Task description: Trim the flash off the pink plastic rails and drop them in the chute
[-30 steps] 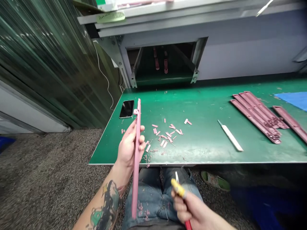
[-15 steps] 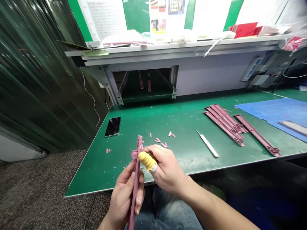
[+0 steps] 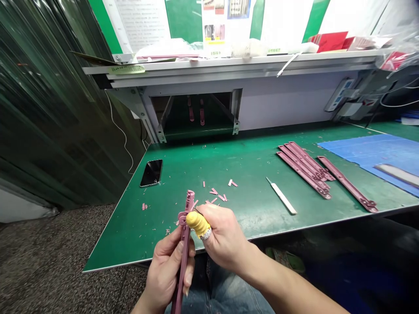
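A long, narrow pink plastic strip is wrapped in the fingers of my left hand, tilted upright over the table's front edge. Near its top a small tab juts out to the left. My right hand is closed against the strip's upper part, its thumb covered by a yellow finger cot that presses by the tab. A thin dark edge shows at the right fingers, but what they pinch is mostly hidden. Small pink plastic scraps lie just beyond the hands.
A white-handled knife lies to the right of the scraps. Several more pink strips rest farther right, beside a blue mat. A black phone sits on the left of the green table. Above runs a metal shelf.
The strip's top has tipped slightly, and its tab sits a little lower in view. My right hand stays at the tab with a small shift. The whole view has moved slightly.
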Demonstrator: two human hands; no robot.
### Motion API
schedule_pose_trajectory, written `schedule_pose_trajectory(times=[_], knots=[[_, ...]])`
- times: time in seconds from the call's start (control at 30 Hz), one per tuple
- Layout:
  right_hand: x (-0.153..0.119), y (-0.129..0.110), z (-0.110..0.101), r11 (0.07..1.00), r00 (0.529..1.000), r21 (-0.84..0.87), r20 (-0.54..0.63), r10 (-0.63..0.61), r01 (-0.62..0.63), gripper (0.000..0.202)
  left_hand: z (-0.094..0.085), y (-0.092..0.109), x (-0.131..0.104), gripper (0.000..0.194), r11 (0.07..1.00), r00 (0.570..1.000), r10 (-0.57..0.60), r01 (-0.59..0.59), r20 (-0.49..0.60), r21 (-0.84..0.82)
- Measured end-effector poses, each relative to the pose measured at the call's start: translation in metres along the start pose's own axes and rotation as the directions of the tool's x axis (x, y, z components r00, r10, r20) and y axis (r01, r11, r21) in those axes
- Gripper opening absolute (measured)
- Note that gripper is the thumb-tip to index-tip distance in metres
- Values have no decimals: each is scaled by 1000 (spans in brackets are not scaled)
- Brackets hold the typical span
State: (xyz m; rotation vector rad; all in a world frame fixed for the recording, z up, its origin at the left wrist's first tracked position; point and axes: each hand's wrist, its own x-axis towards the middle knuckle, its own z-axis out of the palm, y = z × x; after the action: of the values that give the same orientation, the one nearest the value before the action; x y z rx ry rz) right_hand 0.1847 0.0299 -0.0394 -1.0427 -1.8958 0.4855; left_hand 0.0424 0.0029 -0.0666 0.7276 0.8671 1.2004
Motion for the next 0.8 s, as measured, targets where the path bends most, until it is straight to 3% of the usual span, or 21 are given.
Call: schedule_pose_trajectory(times=[0.13, 0.27, 0.47, 0.6, 0.67, 0.73, 0.8], knots=[[-1, -1, -3, 991, 999, -133, 45, 21, -15, 41, 2, 3, -2, 29, 999, 999, 16, -15, -39, 35], [-2, 1, -6, 962, 998, -266, 16, 61, -55, 30, 3, 7, -3, 28, 998, 999, 18, -15, -38, 60], [-3, 6, -6, 933, 998, -359, 60, 28, -5, 24, -1, 7, -3, 30, 995, 1000, 6, -3, -26, 104], [-2, 5, -14, 967, 995, -255, 87, 46, -22, 20, -3, 14, 1, 37, 997, 1000, -15, 16, -17, 72], [-5, 5, -20, 988, 993, -150, 97, 60, -44, 34, -4, 23, 6, 39, 999, 999, -39, 40, -18, 22], [-11, 6, -24, 995, 989, -69, 124, 85, -77, 46, -7, 35, 13, 32, 996, 997, -73, 74, 19, -59], [-20, 6, -22, 992, 980, 3, 153, 126, -128, 44, -9, 48, 20, 24, 993, 999, -16, 21, 42, -118]])
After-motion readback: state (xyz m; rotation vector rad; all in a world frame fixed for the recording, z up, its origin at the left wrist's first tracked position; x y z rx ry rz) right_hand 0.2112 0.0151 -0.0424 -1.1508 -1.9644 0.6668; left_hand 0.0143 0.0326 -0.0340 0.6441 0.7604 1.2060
